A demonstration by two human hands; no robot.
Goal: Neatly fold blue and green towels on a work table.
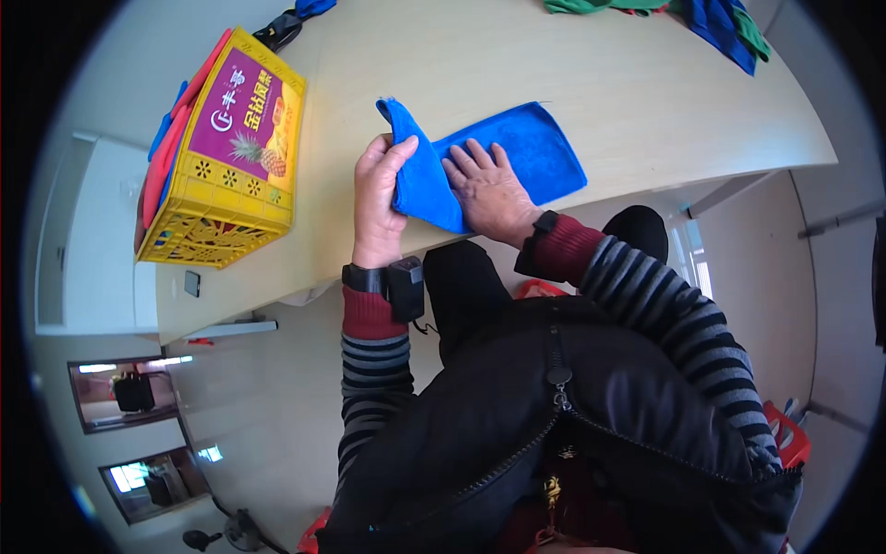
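A blue cloth lies near the front edge of the pale table, its right part flat. My left hand is closed on the cloth's left end, thumb on top, and holds that end lifted and folded upward. Flat on the cloth's middle, beside the raised fold, rests my right hand with its fingers spread. The underside of the lifted part and the left fingertips behind it are hidden.
A yellow plastic crate with red and blue cloths in it stands at the table's left. Green and blue cloths lie at the far right. A dark object sits behind the crate, and a small flat grey item near the left corner.
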